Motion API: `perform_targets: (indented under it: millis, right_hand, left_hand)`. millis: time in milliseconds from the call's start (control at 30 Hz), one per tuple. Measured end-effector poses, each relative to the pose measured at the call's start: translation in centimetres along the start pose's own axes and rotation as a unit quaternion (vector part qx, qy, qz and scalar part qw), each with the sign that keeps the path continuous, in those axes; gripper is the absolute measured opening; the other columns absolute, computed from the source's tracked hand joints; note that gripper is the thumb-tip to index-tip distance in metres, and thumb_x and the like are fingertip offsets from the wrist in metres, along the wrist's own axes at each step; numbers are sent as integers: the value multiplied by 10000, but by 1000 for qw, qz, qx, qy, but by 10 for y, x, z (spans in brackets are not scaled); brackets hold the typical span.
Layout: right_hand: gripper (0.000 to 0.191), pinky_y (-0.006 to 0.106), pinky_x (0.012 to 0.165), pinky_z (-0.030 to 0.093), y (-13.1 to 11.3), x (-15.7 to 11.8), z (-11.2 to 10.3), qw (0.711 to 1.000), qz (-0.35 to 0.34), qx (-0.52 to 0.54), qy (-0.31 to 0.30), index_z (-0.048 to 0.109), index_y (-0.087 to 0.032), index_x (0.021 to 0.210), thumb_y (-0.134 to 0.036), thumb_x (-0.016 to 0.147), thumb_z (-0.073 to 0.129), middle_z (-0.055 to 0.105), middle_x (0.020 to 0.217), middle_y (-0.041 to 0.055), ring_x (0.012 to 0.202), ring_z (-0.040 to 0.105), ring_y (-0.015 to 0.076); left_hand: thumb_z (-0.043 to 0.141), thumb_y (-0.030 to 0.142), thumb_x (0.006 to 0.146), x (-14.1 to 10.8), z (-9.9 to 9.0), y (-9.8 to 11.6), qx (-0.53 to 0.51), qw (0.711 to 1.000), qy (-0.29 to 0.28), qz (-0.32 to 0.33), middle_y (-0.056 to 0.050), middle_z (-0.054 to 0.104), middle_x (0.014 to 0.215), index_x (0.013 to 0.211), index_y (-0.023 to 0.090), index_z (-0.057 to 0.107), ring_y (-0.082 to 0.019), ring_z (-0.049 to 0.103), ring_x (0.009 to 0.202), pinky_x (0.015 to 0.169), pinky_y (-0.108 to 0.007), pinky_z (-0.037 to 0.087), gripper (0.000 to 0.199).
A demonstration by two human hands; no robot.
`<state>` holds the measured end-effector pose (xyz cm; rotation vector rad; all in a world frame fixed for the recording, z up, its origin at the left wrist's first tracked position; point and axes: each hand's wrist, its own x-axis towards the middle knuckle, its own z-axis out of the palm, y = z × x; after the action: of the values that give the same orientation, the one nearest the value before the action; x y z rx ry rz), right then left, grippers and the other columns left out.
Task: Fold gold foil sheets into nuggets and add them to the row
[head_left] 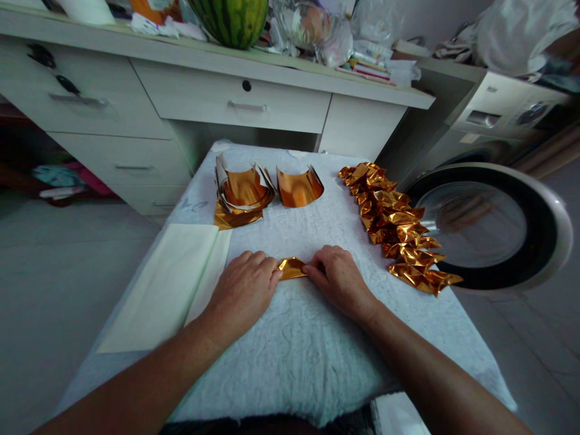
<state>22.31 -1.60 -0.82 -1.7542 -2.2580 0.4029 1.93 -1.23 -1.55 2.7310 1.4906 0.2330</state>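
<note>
Between my two hands lies a small folded piece of gold foil paper (291, 267), on the cloth-covered table (290, 356). My left hand (247, 287) is closed over its left end, thumb and fingers pressed down. At its right end my right hand (339, 279) pinches the foil, fingers curled. The parts under my hands are hidden. Beyond my left hand sits a stack of curved gold foil sheets (242, 188), and beside it a single curved foil sheet (299, 187). To the right runs a row of folded, crinkled gold foil pieces (394, 226).
Pale paper sheets (158, 284) lie at the table's left. A white drawer desk (240, 99) stands behind, carrying a watermelon (231, 21) and plastic bags. On the right, a washing machine's round door (489, 223) hangs open close to the table edge.
</note>
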Motion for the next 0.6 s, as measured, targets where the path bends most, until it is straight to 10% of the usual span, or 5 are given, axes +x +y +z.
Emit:
perform_targets:
  millis: [600]
  right_hand:
    - [235, 318, 691, 359, -3, 1, 1, 1000, 9, -5, 14, 627, -181, 707, -343, 876, 650, 635, 743, 37, 716, 545, 177]
  left_hand:
    - [540, 272, 904, -2, -5, 6, -21, 998, 35, -49, -63, 600, 840, 835, 187, 559, -242, 531, 819, 746, -385, 427, 112]
